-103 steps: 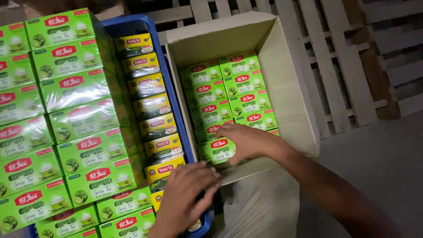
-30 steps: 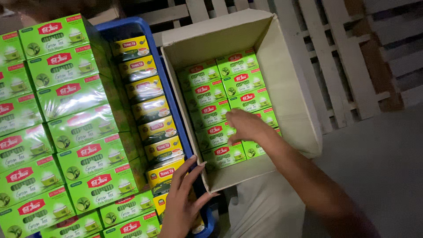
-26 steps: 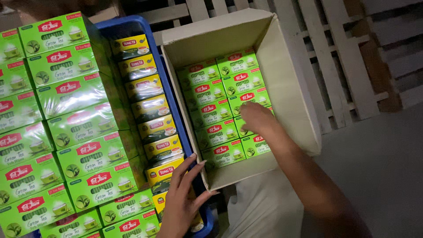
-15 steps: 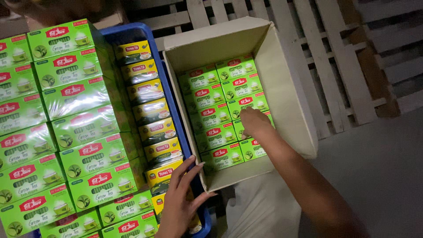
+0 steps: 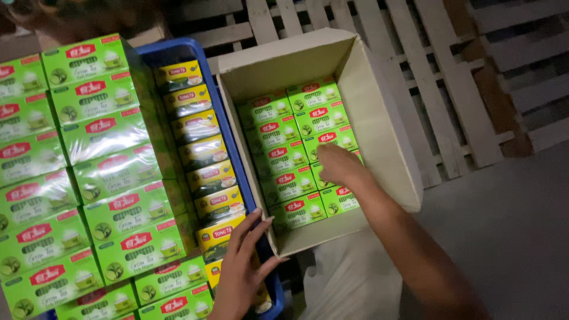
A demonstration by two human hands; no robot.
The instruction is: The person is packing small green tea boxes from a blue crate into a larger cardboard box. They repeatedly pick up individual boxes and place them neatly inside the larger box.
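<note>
Head view. Laid the right hand (image 5: 335,166) flat, fingers loosely together and clasping nothing, on one green tea box (image 5: 327,137) of the right-hand column, toward 5 o'clock of the packed layer. Braced the left hand (image 5: 243,266), fingers spread and gripping nothing, against the near-left corner of the cardboard carton (image 5: 379,130), at 7 o'clock of it, over the rim of the blue crate (image 5: 234,148). Judged this as seating a box level within two full columns; called, for any further move, for a lifted palm and a fresh box from 9 o'clock. Kept yellow tea boxes (image 5: 201,151) in a single file inside the crate, with stacked green tea cartons (image 5: 106,166) beyond them at 9 o'clock. Stood the carton partly on a white slatted pallet (image 5: 438,89) running to 1 o'clock, grey floor (image 5: 510,225) at 4 o'clock, dimly lit.
</note>
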